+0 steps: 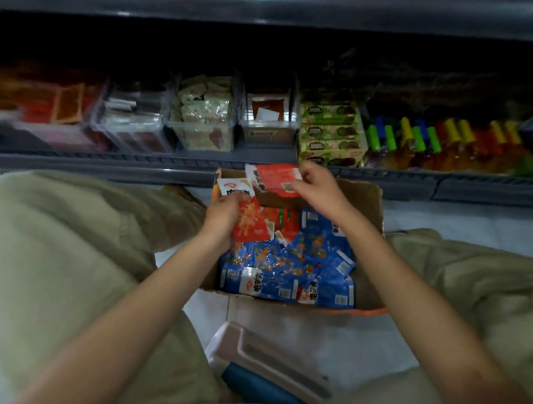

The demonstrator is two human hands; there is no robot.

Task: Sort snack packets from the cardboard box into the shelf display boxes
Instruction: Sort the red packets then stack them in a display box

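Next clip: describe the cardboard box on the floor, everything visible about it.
The cardboard box is brown and open-topped, with slightly bent walls and an orange strip along its near bottom edge. It sits on the pale floor between the person's knees, just before the bottom shelf. Blue packets fill its near half. Above its far end the left hand grips red-and-white packets and the right hand pinches a red packet. Whether either hand touches the box is unclear.
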